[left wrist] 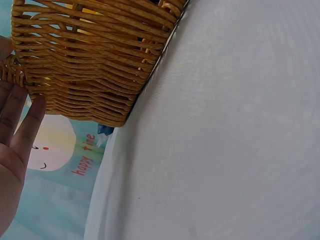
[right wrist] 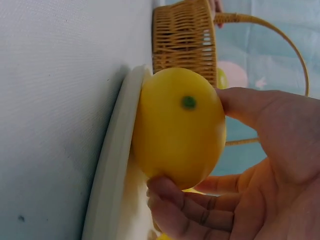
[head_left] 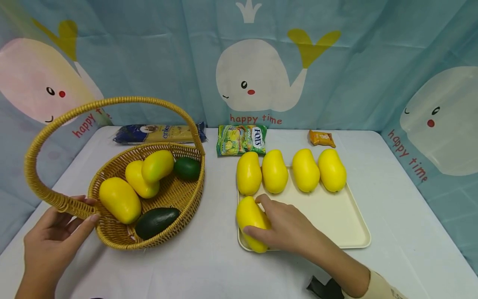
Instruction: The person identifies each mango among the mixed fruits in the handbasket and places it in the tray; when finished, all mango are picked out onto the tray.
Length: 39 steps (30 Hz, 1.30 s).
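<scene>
My left hand (head_left: 56,245) grips the wicker basket (head_left: 149,245) where its tall handle meets the left rim, thumb on top and fingers beneath. In the basket lie three yellow mangoes (head_left: 119,200) and two dark green avocados (head_left: 157,223). Over at the cream tray (head_left: 336,216), my right hand (head_left: 287,224) holds a mango (head_left: 249,216) at the near left corner, thumb on one side and fingers on the other. From the right wrist view, the mango (right wrist: 175,125) shows its green end spot, close against the tray's rim. Several more mangoes (head_left: 306,170) line the tray's far edge.
Behind the basket lies a blue and yellow pasta packet (head_left: 160,133). A green Fox's candy bag (head_left: 242,140) and a small orange wrapped snack (head_left: 322,138) sit at the back. A whale-print curtain (head_left: 257,74) encloses the white table (head_left: 209,257). Something black (head_left: 325,287) lies by the right forearm.
</scene>
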Each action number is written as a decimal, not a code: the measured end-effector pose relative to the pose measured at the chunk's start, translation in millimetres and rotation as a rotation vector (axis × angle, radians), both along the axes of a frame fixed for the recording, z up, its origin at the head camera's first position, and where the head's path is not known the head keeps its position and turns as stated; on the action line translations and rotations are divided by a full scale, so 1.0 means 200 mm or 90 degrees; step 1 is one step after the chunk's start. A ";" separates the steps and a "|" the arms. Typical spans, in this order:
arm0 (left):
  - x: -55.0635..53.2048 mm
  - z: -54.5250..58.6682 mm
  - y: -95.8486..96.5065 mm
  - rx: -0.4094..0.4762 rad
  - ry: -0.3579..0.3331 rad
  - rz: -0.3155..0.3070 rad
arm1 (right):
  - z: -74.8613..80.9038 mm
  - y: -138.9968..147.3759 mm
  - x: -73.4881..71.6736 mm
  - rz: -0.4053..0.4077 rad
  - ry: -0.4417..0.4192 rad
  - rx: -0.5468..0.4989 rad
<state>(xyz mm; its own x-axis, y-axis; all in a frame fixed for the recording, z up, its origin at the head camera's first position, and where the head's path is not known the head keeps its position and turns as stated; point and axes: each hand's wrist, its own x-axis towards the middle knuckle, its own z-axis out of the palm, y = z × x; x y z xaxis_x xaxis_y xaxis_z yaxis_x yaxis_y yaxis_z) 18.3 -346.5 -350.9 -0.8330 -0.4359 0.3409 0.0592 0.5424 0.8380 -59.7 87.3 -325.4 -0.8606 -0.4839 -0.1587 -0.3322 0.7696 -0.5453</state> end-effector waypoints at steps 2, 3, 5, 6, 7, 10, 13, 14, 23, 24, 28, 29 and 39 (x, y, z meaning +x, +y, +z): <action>0.00 0.00 0.00 0.004 -0.002 0.002 | 0.00 0.01 0.00 -0.004 -0.006 -0.003; 0.00 0.00 0.00 0.006 -0.002 0.002 | 0.00 0.01 0.00 -0.006 -0.011 -0.005; 0.00 0.00 0.00 0.008 -0.004 0.004 | 0.00 0.02 0.00 -0.011 -0.023 -0.010; 0.00 -0.01 0.00 0.007 -0.005 0.006 | 0.00 0.02 0.00 -0.011 -0.028 -0.011; 0.00 -0.01 0.00 0.004 -0.007 0.008 | 0.01 0.02 0.00 -0.011 -0.032 -0.011; 0.00 0.00 0.00 -0.002 -0.009 0.010 | 0.03 0.03 0.01 -0.004 -0.051 -0.005; 0.00 0.00 0.00 -0.011 -0.008 0.010 | 0.06 0.05 0.02 0.017 -0.062 0.002; 0.00 0.00 0.00 -0.013 -0.007 0.009 | 0.06 0.05 0.02 0.023 -0.065 0.003; 0.00 0.00 0.00 -0.025 0.001 -0.002 | 0.07 0.07 0.01 0.054 -0.067 0.005; 0.00 0.00 0.00 -0.026 0.003 -0.004 | 0.06 0.07 0.01 0.055 -0.064 0.005; 0.01 0.00 0.01 -0.029 0.006 -0.007 | 0.05 0.07 0.01 0.056 -0.054 0.001; 0.01 0.00 0.01 -0.029 0.006 -0.007 | 0.05 0.07 0.01 0.056 -0.051 0.001; 0.01 0.01 0.02 -0.026 0.010 -0.005 | 0.03 0.07 0.00 0.056 -0.037 0.003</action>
